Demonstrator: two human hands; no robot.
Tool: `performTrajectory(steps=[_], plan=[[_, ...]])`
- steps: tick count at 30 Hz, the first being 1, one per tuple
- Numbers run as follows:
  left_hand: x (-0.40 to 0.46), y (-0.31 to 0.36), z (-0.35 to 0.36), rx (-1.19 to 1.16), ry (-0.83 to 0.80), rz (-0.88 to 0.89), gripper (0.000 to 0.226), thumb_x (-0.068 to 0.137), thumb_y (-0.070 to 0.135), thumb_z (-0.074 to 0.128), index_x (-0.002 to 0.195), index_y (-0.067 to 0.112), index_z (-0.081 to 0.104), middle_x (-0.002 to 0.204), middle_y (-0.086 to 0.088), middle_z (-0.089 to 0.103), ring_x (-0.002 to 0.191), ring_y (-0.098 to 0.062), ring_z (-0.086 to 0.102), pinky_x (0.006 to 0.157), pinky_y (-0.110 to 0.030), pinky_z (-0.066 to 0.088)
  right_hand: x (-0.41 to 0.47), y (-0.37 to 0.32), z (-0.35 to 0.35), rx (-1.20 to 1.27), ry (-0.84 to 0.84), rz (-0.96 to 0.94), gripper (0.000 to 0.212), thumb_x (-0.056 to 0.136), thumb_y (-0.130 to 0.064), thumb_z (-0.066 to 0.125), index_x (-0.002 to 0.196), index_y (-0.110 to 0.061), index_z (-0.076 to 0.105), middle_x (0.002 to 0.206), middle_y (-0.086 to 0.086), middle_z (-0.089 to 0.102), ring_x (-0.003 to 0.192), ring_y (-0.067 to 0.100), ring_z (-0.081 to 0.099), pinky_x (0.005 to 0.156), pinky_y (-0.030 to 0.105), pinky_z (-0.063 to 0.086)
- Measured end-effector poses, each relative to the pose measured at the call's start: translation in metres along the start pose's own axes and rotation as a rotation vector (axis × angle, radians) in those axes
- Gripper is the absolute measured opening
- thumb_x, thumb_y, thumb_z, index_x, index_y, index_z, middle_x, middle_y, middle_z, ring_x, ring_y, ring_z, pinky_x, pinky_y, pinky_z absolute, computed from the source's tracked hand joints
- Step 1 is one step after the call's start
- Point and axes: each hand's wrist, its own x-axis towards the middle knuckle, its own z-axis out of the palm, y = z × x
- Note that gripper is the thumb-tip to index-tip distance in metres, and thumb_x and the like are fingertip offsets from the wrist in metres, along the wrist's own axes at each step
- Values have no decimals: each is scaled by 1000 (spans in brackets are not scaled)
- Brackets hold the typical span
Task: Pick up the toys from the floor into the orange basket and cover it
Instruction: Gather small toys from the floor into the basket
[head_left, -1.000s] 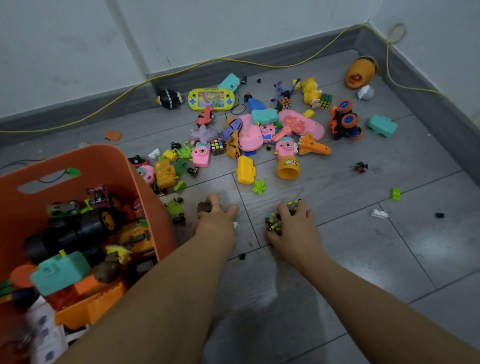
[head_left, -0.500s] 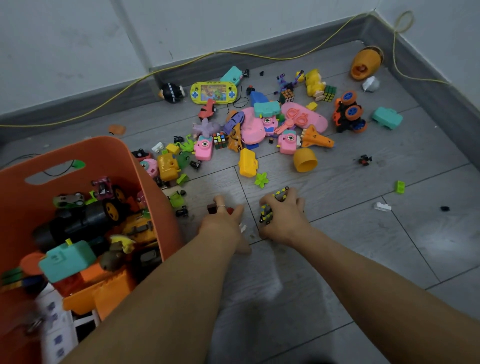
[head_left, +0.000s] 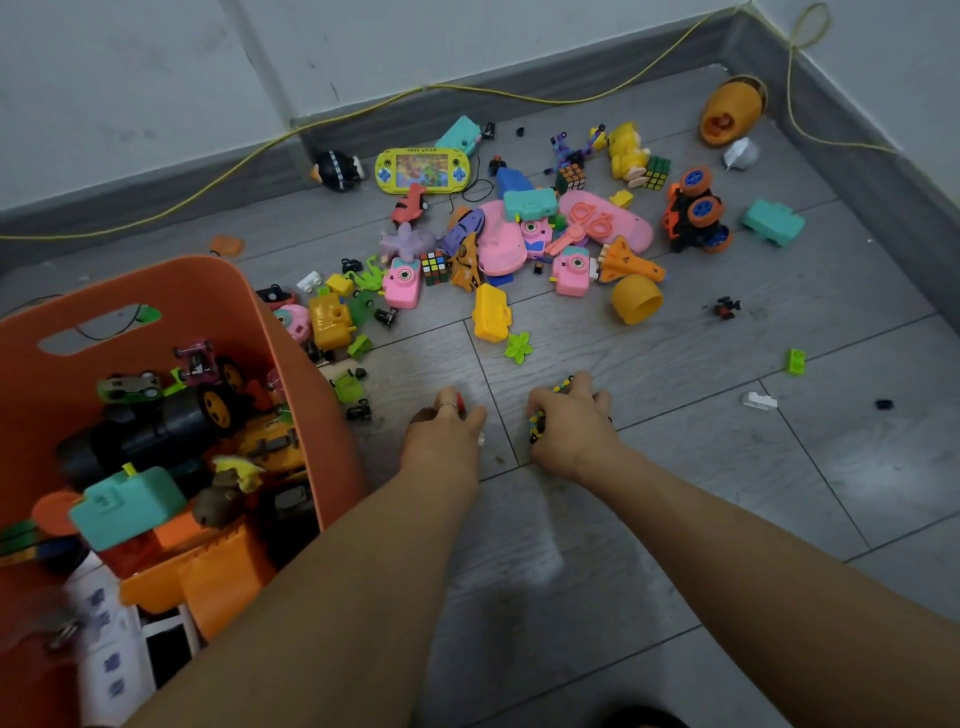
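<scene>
The orange basket stands at the left, filled with toy cars, blocks and a teal case. On the grey floor beside it, my left hand curls round small toy pieces, a red bit and a brown bit showing between the fingers. My right hand grips a black and yellow-green toy against the floor. A heap of loose toys lies beyond both hands, among them a yellow case, a green flower piece and a pink camera. No lid is in view.
A yellow cable runs along the skirting of the back wall. Farther toys lie toward the corner: an orange wheeled car, a teal case, an orange egg shell. Small bits, a green brick and a white piece, are scattered at the right.
Both hands have drawn back toward me across the floor and closer together, the right dragging the black and yellow-green toy. The yellow cup toy has rolled over.
</scene>
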Motion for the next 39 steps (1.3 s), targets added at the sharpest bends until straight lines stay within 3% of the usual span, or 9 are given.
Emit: performTrajectory(steps=[8,10,13,18,21,30,32,35,39], plan=[[2,-2,-15,-31,27,56,61,85,3,62,137,17,34,142,-15,31,117,-37,53,79,-40,48,6,1,-5,172,-7,127,31,73,-19,74,100,-26,61,127,13,35,114,38,42,90,31,43],[3,-3,-20,-47,33,71,55,87,2,59,135,17,37,135,-14,39,115,-37,54,80,-41,48,7,-2,-11,309,-16,197,32,59,-27,79,86,-30,61,125,14,45,109,38,52,90,35,51],[0,-6,-33,-19,58,111,57,87,2,59,137,17,36,129,-14,48,115,-36,55,82,-42,49,9,3,-17,530,-22,252,41,36,-33,77,74,-27,62,112,17,58,91,35,65,72,45,62],[-8,-15,-76,-125,84,185,53,92,5,55,140,13,33,125,-21,54,110,-36,55,76,-40,43,-1,-16,-61,823,-27,250,27,70,2,77,81,-15,59,101,21,62,84,30,67,65,37,62],[-22,-35,-110,-249,280,243,26,95,9,50,120,9,40,116,-21,56,94,-34,52,70,-39,41,-7,-43,-98,920,-45,161,29,75,7,74,90,-12,56,97,18,58,83,27,63,58,30,60],[-118,-165,-190,-545,573,109,12,95,17,52,96,12,40,87,-11,61,72,-31,69,62,-35,52,-65,-190,-167,887,-131,-273,31,77,11,68,95,-12,55,80,13,54,67,19,60,55,25,58],[-138,-200,-179,-654,526,96,15,95,16,55,98,10,42,93,-19,65,70,-30,67,62,-38,56,-84,-227,-167,822,-187,-347,30,76,11,68,93,-11,57,77,12,54,63,19,59,57,25,56],[-162,-247,-148,-860,334,69,11,96,12,55,96,12,44,94,-20,66,57,-22,62,45,-26,53,-106,-271,-153,664,-289,-440,30,74,11,69,91,-11,59,75,9,56,63,21,60,67,32,57],[-182,-280,-106,-787,-5,-114,8,96,21,57,98,20,49,95,-11,66,58,-16,60,50,-25,53,-121,-301,-125,260,-375,-490,43,72,0,80,109,-15,63,89,5,60,69,18,59,64,28,53]])
